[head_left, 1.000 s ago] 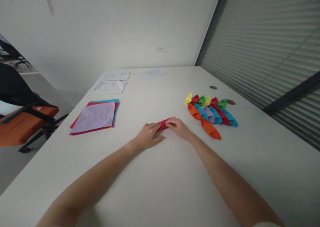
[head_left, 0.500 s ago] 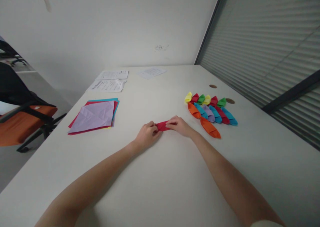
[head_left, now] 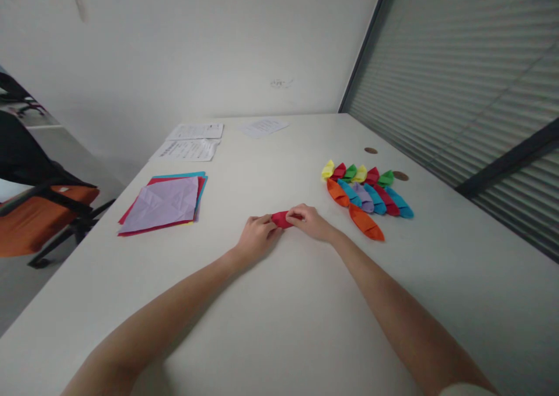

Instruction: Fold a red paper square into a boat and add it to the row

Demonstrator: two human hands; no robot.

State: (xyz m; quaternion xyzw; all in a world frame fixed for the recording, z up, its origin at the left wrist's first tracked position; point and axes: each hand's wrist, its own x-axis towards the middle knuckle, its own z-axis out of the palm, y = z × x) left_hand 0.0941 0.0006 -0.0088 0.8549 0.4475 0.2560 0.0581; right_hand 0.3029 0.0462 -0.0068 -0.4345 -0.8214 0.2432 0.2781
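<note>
A small folded piece of red paper [head_left: 280, 219] lies on the white table between my two hands. My left hand [head_left: 257, 234] grips its left end, fingers closed over it. At the other end, my right hand [head_left: 308, 220] pinches the paper between thumb and fingertips, covering that tip. To the right, rows of folded paper pieces [head_left: 367, 198] in yellow, red, green, blue, purple and orange lie close together. One orange folded piece [head_left: 365, 222] sits nearest my right hand, apart from the rows.
A stack of square paper sheets [head_left: 163, 204], purple on top, lies on the left of the table [head_left: 279, 326]. Printed sheets [head_left: 190, 149] rest farther back. An orange chair [head_left: 48, 212] stands left of the table; window blinds [head_left: 471, 93] run along the right.
My right hand has shifted slightly left along the red paper, its fingers now more curled. My left hand's fingers lie flatter over the left end. The paper stays in place.
</note>
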